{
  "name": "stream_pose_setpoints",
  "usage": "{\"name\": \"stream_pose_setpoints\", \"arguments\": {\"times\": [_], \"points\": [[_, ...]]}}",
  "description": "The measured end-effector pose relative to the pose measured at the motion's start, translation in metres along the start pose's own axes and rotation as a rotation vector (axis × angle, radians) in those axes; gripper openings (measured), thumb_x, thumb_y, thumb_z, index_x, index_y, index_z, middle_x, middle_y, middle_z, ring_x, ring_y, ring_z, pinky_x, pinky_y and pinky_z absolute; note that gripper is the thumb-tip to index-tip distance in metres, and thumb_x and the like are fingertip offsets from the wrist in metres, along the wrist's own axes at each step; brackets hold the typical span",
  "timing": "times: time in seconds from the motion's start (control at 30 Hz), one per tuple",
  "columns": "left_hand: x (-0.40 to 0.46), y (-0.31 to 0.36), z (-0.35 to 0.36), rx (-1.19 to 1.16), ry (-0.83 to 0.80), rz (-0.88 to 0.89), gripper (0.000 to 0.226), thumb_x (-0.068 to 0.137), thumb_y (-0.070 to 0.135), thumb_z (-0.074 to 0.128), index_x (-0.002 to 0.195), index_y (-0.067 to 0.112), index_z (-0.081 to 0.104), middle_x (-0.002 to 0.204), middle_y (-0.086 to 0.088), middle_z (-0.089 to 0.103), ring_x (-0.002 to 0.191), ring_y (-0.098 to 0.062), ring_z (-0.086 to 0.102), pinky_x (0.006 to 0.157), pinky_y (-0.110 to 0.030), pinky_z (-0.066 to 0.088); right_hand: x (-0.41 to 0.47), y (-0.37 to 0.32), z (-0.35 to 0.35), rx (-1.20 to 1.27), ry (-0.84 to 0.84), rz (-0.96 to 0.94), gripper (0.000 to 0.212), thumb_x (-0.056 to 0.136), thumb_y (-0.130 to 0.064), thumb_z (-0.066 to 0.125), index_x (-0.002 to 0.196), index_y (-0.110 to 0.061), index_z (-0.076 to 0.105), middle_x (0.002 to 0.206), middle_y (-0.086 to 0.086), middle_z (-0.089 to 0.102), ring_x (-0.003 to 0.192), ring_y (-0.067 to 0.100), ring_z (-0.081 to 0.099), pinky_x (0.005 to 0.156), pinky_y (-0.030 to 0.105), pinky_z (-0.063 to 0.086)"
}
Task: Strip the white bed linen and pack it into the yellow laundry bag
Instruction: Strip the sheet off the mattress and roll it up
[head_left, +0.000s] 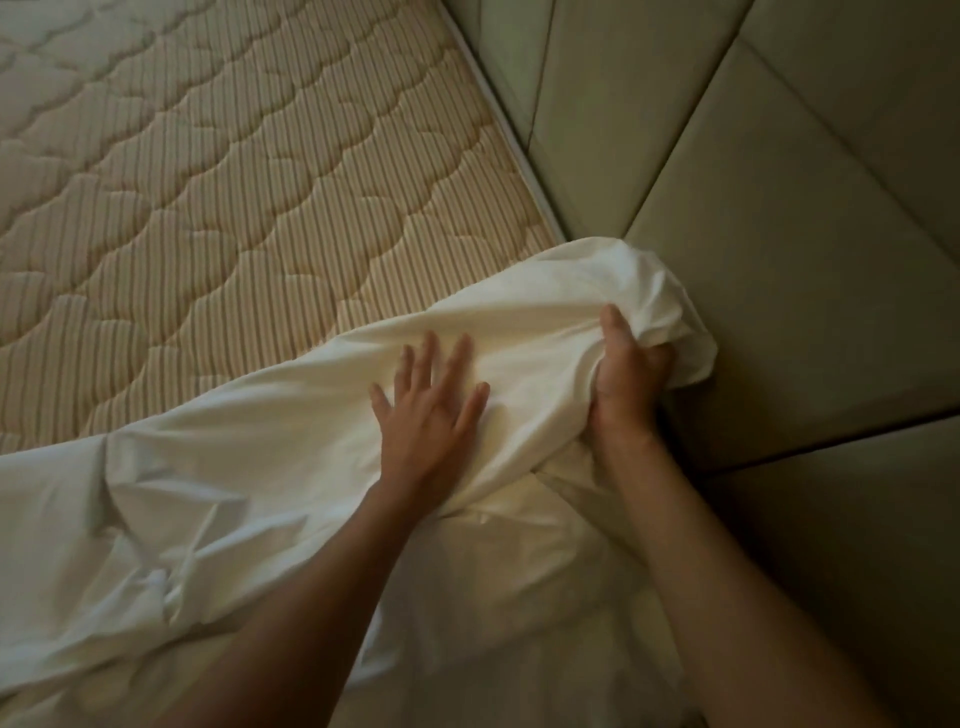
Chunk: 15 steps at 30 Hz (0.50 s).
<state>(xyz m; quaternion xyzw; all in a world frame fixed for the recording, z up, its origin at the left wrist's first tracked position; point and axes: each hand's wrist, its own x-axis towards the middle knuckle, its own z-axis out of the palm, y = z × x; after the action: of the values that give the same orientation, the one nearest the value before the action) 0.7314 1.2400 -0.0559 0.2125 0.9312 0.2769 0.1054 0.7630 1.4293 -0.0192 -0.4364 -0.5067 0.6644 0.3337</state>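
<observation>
Head view: my right hand (626, 374) grips a bunched corner of the white sheet (249, 467) beside the padded headboard (810, 291). My left hand (431, 410) lies flat on the sheet, fingers (460, 358) spread, and the striped mattress (234, 182) is bare beyond.

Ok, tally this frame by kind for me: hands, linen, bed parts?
Hands: 2, left hand flat on the linen, right hand with a grip on it
White crumpled bed linen: 1
Beige quilted striped mattress: 1
Pale padded panelled headboard: 1
Total: 5
</observation>
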Motion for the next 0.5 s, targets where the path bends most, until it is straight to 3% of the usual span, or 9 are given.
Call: {"name": "stream_pose_setpoints", "arguments": {"times": [0.03, 0.1, 0.2, 0.27, 0.33, 0.4, 0.5], "points": [[0.004, 0.005, 0.002, 0.031, -0.007, 0.003, 0.068, 0.091, 0.068, 0.012, 0.156, 0.047, 0.009, 0.168, 0.004, 0.000, 0.154, -0.021, -0.004, 0.117, -0.063, -0.001, 0.001, 0.000, -0.008, -0.061, 0.016, -0.066, 0.023, 0.089, -0.013, 0.072, 0.108, -0.023, 0.064, 0.106, -0.009, 0.068, 0.095, 0.001, 0.067, 0.087, 0.023, 0.054], [0.010, 0.007, 0.015, 0.120, -0.059, -0.021, 0.067, 0.093, 0.066, 0.013, 0.156, 0.045, 0.008, 0.168, 0.004, -0.001, 0.154, -0.023, -0.005, 0.115, -0.066, -0.003, 0.008, 0.010, -0.022, -0.242, 0.052, -0.069, 0.034, 0.091, -0.013, 0.069, 0.124, -0.008, 0.061, 0.121, 0.005, 0.066, 0.111, 0.013, 0.064, 0.098, 0.027, 0.050], [0.010, -0.004, 0.038, 0.272, -0.188, -0.099, 0.065, 0.096, 0.065, 0.016, 0.156, 0.042, 0.010, 0.168, 0.003, -0.001, 0.154, -0.025, -0.006, 0.115, -0.069, -0.003, 0.016, 0.027, -0.037, -0.344, 0.083, 0.180, 0.054, 0.087, -0.011, 0.071, 0.137, -0.003, 0.051, 0.133, 0.018, 0.059, 0.122, 0.033, 0.057, 0.101, 0.038, 0.048], [0.013, -0.006, 0.044, 0.288, -0.227, -0.134, 0.065, 0.097, 0.065, 0.019, 0.157, 0.040, 0.012, 0.168, 0.002, 0.001, 0.154, -0.026, -0.004, 0.114, -0.070, -0.002, 0.020, 0.026, -0.044, -0.248, 0.092, 0.284, 0.051, 0.083, -0.008, 0.074, 0.130, -0.008, 0.054, 0.127, 0.016, 0.062, 0.111, 0.032, 0.062, 0.097, 0.044, 0.052], [0.016, -0.002, 0.042, 0.253, -0.242, -0.141, 0.065, 0.098, 0.066, 0.024, 0.156, 0.038, 0.018, 0.167, 0.000, 0.007, 0.153, -0.028, 0.002, 0.113, -0.070, 0.002, 0.024, 0.016, -0.047, -0.095, 0.101, 0.290, 0.048, 0.084, -0.010, 0.074, 0.128, -0.009, 0.055, 0.123, 0.011, 0.063, 0.102, 0.025, 0.063, 0.091, 0.039, 0.055], [0.012, 0.010, 0.036, 0.158, -0.223, -0.099, 0.067, 0.095, 0.069, 0.022, 0.154, 0.036, 0.025, 0.166, -0.001, 0.016, 0.152, -0.026, 0.012, 0.115, -0.066, 0.009, 0.023, 0.003, -0.048, -0.024, 0.082, 0.243, 0.052, 0.087, -0.016, 0.073, 0.135, -0.010, 0.053, 0.120, 0.004, 0.063, 0.099, 0.017, 0.064, 0.085, 0.031, 0.055], [-0.019, 0.039, 0.025, -0.009, -0.167, -0.006, 0.077, 0.089, 0.073, 0.008, 0.156, 0.037, 0.024, 0.165, 0.004, 0.020, 0.152, -0.017, 0.016, 0.121, -0.051, 0.012, 0.015, -0.018, -0.050, -0.134, 0.093, 0.060, 0.042, 0.091, -0.020, 0.065, 0.131, -0.009, 0.059, 0.106, -0.005, 0.064, 0.095, 0.012, 0.065, 0.080, 0.024, 0.055]]}}
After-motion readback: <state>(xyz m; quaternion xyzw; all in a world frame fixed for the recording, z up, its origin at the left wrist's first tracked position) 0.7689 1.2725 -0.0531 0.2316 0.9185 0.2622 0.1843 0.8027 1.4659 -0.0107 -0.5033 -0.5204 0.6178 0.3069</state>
